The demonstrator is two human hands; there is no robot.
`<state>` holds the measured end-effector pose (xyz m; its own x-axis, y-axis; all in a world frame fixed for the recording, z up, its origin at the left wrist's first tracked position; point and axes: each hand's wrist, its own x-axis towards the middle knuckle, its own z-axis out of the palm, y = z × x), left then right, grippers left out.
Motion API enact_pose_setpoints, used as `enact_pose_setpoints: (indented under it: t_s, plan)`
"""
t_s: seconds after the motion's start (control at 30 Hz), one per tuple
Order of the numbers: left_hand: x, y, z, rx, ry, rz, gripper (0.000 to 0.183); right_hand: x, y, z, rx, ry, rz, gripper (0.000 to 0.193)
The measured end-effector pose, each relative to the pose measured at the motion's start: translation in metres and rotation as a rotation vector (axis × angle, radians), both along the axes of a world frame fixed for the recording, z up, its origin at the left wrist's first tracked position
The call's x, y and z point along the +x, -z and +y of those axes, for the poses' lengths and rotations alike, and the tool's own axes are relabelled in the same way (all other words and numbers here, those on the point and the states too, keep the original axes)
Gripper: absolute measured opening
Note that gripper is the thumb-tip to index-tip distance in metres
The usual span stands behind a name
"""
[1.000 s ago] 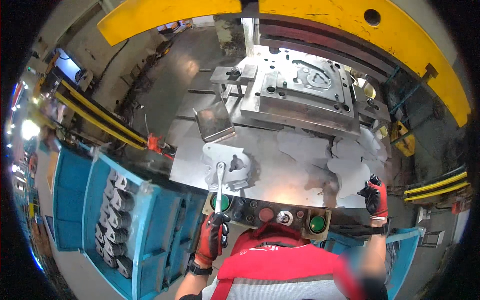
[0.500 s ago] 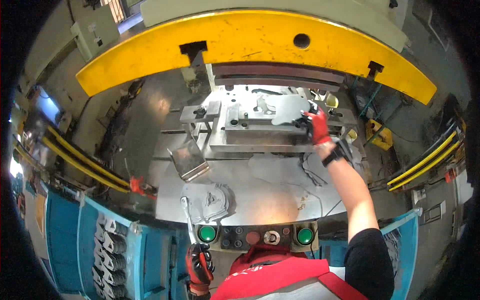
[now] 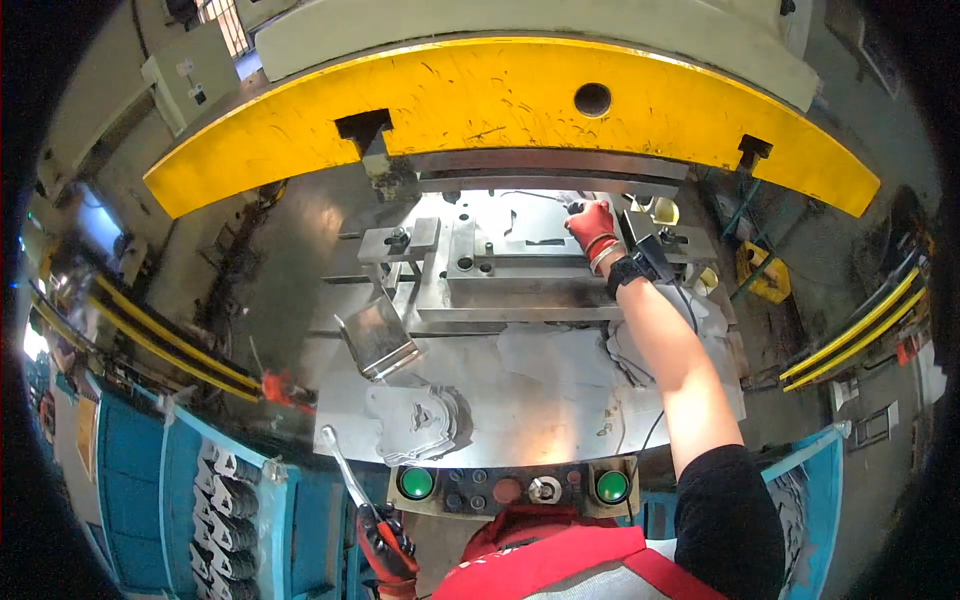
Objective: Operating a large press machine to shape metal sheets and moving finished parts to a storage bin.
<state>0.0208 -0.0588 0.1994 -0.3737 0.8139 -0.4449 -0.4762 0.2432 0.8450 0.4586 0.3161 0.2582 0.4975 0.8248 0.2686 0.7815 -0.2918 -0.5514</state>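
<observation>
— Where was the right hand [image 3: 592, 226]?

— Reached out at one o'clock, gloved fingers curled on a flat metal piece [image 3: 545, 235] lying in the press die [image 3: 520, 275] — seating or lifting it, I judged.

— And the left hand [image 3: 385, 545]?

— Down at seven o'clock, closed around a long metal tool [image 3: 345, 470], just beside the stack of blanks [image 3: 418, 422] on the table [image 3: 540, 400].

— What did the next move call for?

— Both hands clear of the die, probably, before anything touched the green buttons [image 3: 415, 484].

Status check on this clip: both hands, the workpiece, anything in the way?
Right hand reaching onto the die block under the yellow press. Left hand low, gripping a metal tool. Stack of blanks on the table. Nothing blocking.
</observation>
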Motion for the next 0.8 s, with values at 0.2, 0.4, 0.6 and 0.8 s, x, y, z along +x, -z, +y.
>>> enact_pose_setpoints:
  t_s: [0.2, 0.4, 0.6, 0.8]
  plan:
    - [-0.054, 0.082, -0.007, 0.01, -0.177, 0.388, 0.032, -0.034, 0.0, -0.151, 0.449, -0.333, 0.369, 0.031]
    - [-0.061, 0.125, 0.008, -0.025, -0.196, 0.453, 0.048, -0.022, 0.109, -0.354, 0.396, 0.208, 0.585, 0.024]
    - [-0.016, 0.118, 0.057, -0.723, 0.258, 0.224, 0.088, 0.01, 0.27, -0.501, -0.178, 0.023, 0.707, 0.046]
    - [-0.065, 0.273, 0.039, -0.459, 0.08, 0.563, 0.093, -0.044, 0.269, -0.467, -0.199, 0.142, 0.871, 0.082]
